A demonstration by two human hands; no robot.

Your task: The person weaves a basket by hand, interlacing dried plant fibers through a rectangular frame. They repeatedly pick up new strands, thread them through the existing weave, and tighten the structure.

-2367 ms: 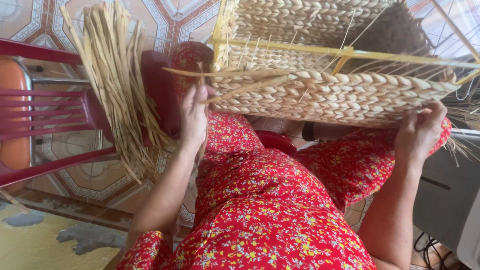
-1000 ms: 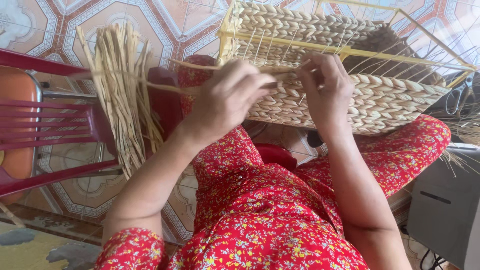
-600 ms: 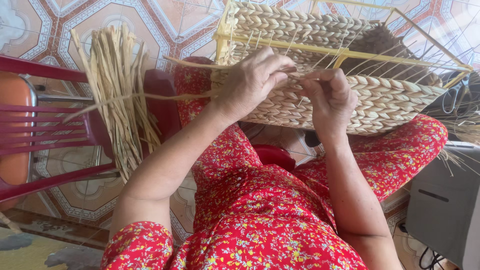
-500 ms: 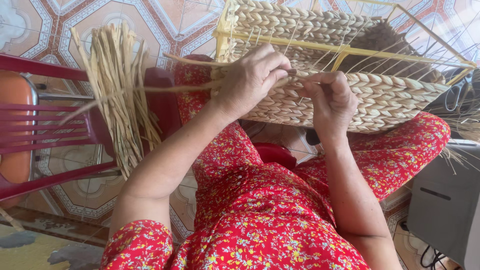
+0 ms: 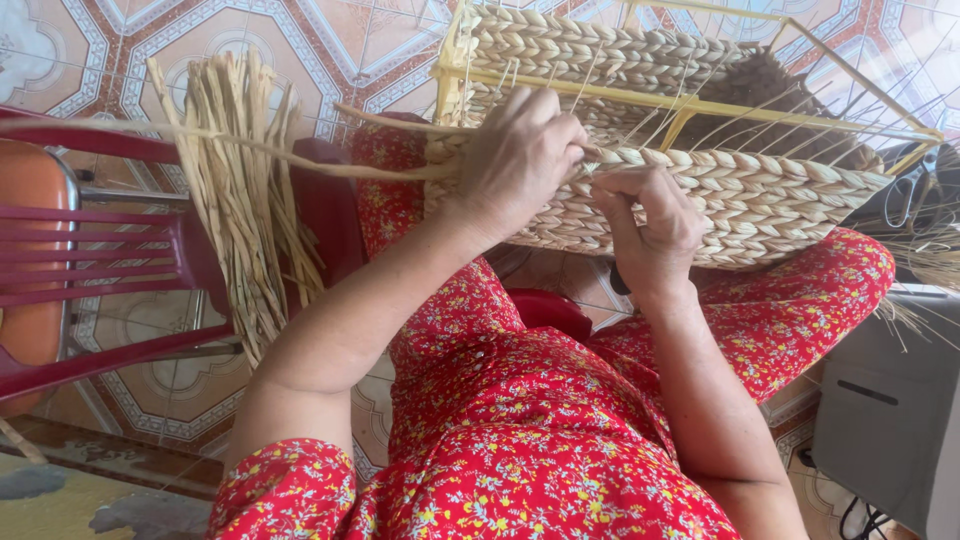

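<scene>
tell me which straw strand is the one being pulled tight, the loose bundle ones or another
The single long strand running level from the left hand across the chair; the bundle hangs slack over the red chair, untouched.

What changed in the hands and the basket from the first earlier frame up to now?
The right hand left the far right end of the woven basket and came in to its middle; the left hand moved right to meet it. Both now pinch the weave at the top row, the left drawing a long straw strand taut. The straw bundle on the red chair and the basket on the lap stayed put.
</scene>
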